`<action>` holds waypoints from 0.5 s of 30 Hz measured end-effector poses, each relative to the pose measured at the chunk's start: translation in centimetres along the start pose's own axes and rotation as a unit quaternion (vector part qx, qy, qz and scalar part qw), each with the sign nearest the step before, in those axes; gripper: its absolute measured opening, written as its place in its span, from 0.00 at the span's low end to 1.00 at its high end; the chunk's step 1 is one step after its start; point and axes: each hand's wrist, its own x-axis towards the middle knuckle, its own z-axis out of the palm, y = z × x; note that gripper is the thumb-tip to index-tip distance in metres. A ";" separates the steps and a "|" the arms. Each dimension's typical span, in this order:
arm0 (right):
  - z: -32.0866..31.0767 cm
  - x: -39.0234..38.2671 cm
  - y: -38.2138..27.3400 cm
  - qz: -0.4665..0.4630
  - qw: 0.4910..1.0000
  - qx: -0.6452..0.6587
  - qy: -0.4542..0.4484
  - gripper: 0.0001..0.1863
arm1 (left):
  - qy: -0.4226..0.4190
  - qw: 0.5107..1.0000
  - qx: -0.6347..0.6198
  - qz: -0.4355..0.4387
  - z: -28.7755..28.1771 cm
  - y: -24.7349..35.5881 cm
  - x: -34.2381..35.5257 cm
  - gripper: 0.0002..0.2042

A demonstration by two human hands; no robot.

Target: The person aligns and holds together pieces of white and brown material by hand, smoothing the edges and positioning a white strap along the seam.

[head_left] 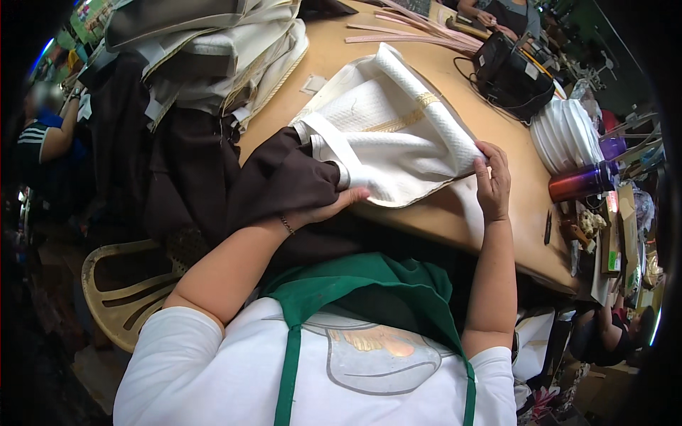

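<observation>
A white quilted fabric piece (398, 135) with a yellow stitched band and a corded edge lies spread on the table in front of me. Dark brown cloth (284, 174) is bunched against its left end, beside a white strip. My left hand (334, 206) grips the near left edge, thumb on top, its other fingers hidden under the cloth. At the right corner, my right hand (493, 177) pinches the rolled edge between thumb and fingers.
Similar white and brown pieces (227, 64) are piled at the left. Pink strips (412, 32), a hammer (467, 28) and a black box with a cable (511, 74) lie at the far side. White coiled material (566, 135) and a purple-orange tumbler (579, 183) stand right. A plastic chair (128, 284) is at left; co-workers sit beyond.
</observation>
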 end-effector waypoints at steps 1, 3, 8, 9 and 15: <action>-0.5 0.1 0.7 0.020 1.000 0.022 -0.009 0.15 | 0.007 1.000 -0.005 -0.003 -0.4 0.4 0.5 0.20; -1.5 0.4 1.6 0.093 0.985 0.140 -0.037 0.15 | 0.022 1.000 -0.013 -0.013 -1.9 1.4 1.8 0.19; -1.6 0.5 3.5 0.208 0.884 0.413 -0.069 0.13 | 0.076 0.976 -0.202 0.023 -2.5 0.1 2.2 0.19; -0.8 0.4 3.5 0.198 0.887 0.413 -0.061 0.12 | 0.080 0.975 -0.205 0.023 -2.5 -0.2 1.8 0.19; 1.6 1.3 2.7 0.169 0.935 0.160 0.268 0.12 | 0.125 0.840 -0.528 0.017 -1.3 -1.2 2.1 0.15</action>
